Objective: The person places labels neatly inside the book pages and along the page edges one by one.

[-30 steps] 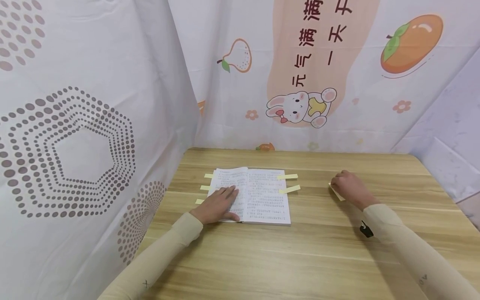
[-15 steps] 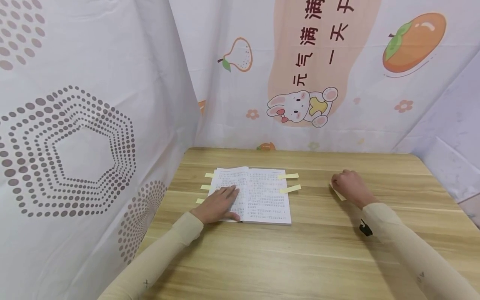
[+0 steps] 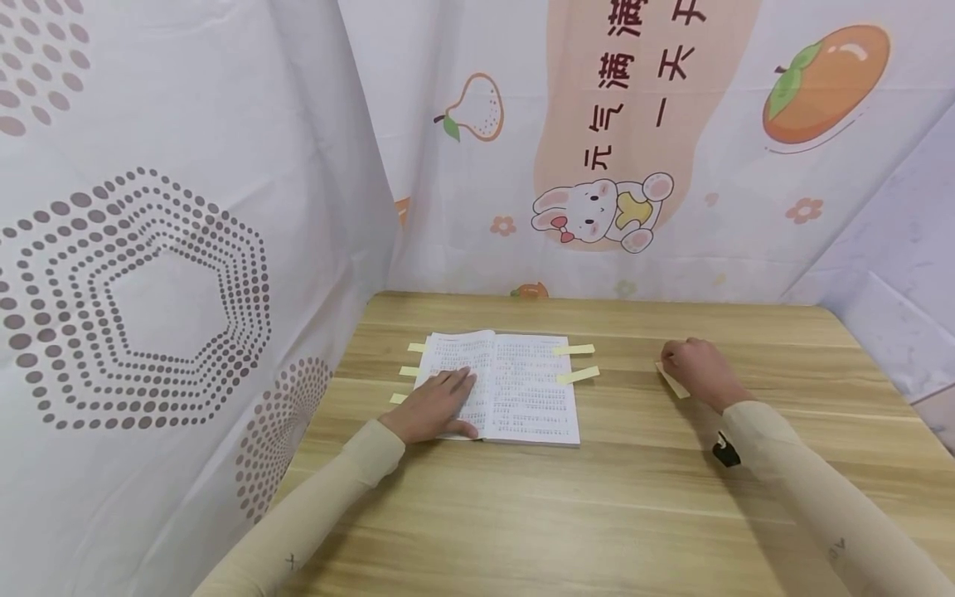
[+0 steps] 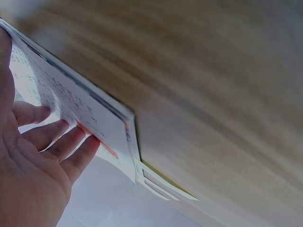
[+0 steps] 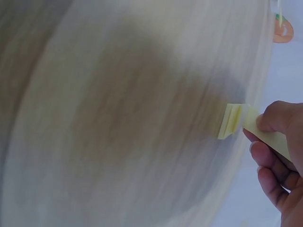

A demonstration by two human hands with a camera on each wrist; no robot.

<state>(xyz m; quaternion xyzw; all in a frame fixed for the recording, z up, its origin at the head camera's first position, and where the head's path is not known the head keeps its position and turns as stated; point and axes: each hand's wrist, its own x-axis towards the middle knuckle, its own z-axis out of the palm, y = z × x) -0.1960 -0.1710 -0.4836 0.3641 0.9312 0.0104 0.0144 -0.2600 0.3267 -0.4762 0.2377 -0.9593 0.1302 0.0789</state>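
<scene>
A book (image 3: 531, 402) lies open on the wooden table (image 3: 522, 514), its pages covered with small print. My left hand (image 3: 436, 405) rests on the left page with fingers spread; the left wrist view shows the fingertips (image 4: 90, 142) touching the paper. Yellow sticky tabs (image 3: 573, 351) stick out past both side edges of the book. Well to the right of it, my right hand (image 3: 701, 373) pinches a small pad of yellow sticky notes (image 5: 231, 120) between thumb and fingers. Part of that pad is covered by the hand in the head view.
A white curtain (image 3: 477, 199) with fruit and rabbit prints hangs behind the table. Another dotted curtain (image 3: 172, 307) runs along the left side. A small black object (image 3: 725, 453) shows beneath the right sleeve.
Both hands stay in nearly the same places. The whole head view shifts very slightly; the book and sticky tabs have not visibly moved.
</scene>
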